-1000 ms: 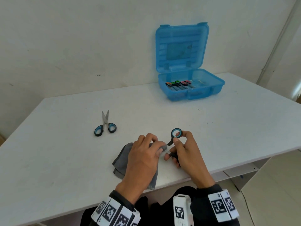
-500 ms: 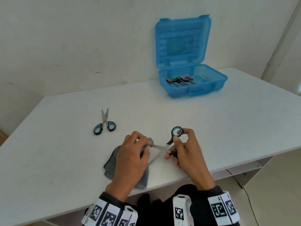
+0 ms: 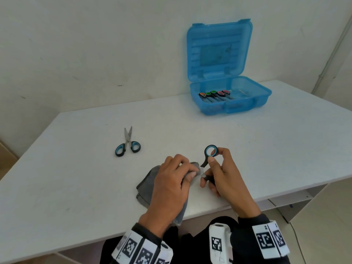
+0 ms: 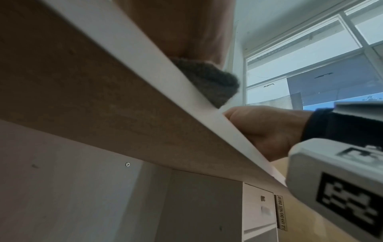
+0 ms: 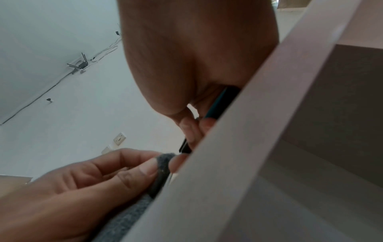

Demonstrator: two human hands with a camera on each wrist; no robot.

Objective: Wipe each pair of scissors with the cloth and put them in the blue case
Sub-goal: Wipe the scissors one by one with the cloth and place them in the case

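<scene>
The bench (image 3: 266, 149) is plain white on top, with a pale brown wood-grain underside in the left wrist view. The cloth (image 3: 146, 185) is dark grey and fuzzy. The held scissors (image 3: 210, 151) have a black handle ring lined in light blue. The second pair of scissors (image 3: 127, 144) have black handles with light blue inserts and silver blades. The case (image 3: 219, 54) is translucent bright blue. Inside it, the stored scissors (image 3: 215, 94) show black handles lined orange, green, green, pink and pink. The wrist bands (image 3: 270, 239) are white with black square-code patterns, over black sleeves (image 3: 247, 221). The wall (image 3: 95, 44) is off-white.
</scene>
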